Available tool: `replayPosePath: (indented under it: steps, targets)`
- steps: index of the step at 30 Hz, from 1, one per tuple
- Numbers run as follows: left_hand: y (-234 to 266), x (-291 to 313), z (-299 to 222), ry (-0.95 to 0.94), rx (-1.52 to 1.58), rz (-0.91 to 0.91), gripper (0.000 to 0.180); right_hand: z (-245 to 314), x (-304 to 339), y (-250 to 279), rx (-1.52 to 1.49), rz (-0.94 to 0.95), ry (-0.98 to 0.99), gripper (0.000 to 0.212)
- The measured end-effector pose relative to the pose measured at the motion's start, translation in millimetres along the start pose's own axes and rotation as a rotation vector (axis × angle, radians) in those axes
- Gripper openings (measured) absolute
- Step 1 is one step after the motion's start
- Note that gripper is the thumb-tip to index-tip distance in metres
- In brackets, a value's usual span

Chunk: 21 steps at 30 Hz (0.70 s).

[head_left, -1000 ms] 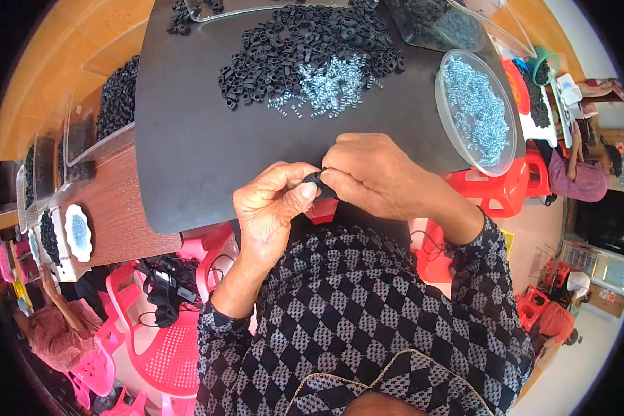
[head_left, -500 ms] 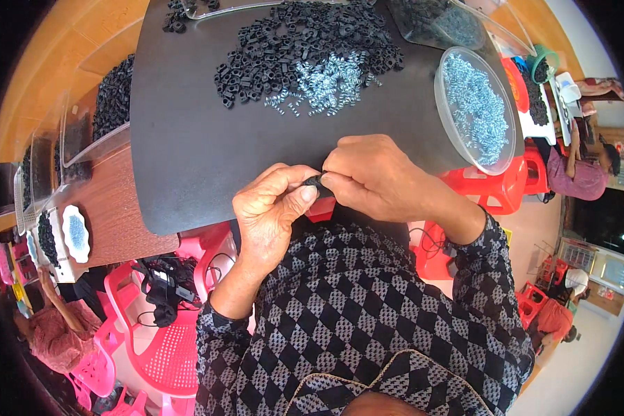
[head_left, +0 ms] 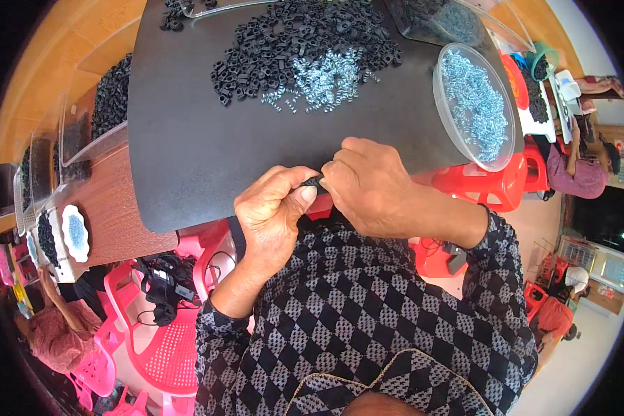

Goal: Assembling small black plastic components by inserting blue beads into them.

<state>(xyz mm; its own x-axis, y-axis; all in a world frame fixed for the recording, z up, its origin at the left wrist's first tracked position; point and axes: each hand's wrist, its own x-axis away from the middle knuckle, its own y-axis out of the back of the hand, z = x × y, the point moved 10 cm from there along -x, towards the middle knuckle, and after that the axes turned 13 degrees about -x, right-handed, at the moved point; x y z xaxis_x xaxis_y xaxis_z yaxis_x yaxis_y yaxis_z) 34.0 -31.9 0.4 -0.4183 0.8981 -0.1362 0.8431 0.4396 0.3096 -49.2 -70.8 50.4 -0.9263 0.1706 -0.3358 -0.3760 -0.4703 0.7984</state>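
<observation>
Just past the near edge of the dark table, my left hand [head_left: 270,211] pinches a small black plastic part [head_left: 313,182] between thumb and forefinger. My right hand [head_left: 371,184] is closed against the part's right end, its fingertips touching or almost touching it; whether it holds a small piece of its own is hidden. Farther off on the tabletop lies a heap of small black plastic parts [head_left: 256,66]. A pile of small silvery coil springs [head_left: 326,80] rests against its near side. To the right, a round clear tub [head_left: 439,104] holds many more springs.
The dark tabletop [head_left: 187,159] has a rounded left corner. Clear bins of black parts [head_left: 111,97] stand to the left, above a pink chair [head_left: 163,347] with black gear on it. Red stools [head_left: 482,184] are at the right. Other people [head_left: 579,170] sit at both sides.
My right hand has turned slightly, its wrist coming a little lower and nearer to me. The left hand keeps its pinch on the black part, almost unmoved.
</observation>
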Motion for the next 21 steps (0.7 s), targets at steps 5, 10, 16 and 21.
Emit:
replayPosePath:
  steps: [5,10,16,21]
  targets:
    - [0.2,1.8,7.7,0.069,0.086,0.003,0.015,-1.0,0.2,-0.6,-0.058,0.024,-0.064,0.018]
    - [-3.9,4.1,20.5,0.214,0.212,0.016,0.014,6.8,-2.3,1.4,0.083,-0.088,-0.052,0.023]
    - [-7.1,4.0,25.6,0.255,0.310,0.012,0.014,13.6,2.2,-7.4,0.292,-0.137,0.030,0.019]
    - [-2.9,3.0,22.2,0.236,0.269,-0.045,0.013,17.4,-0.4,-11.0,0.386,-0.120,0.054,0.018]
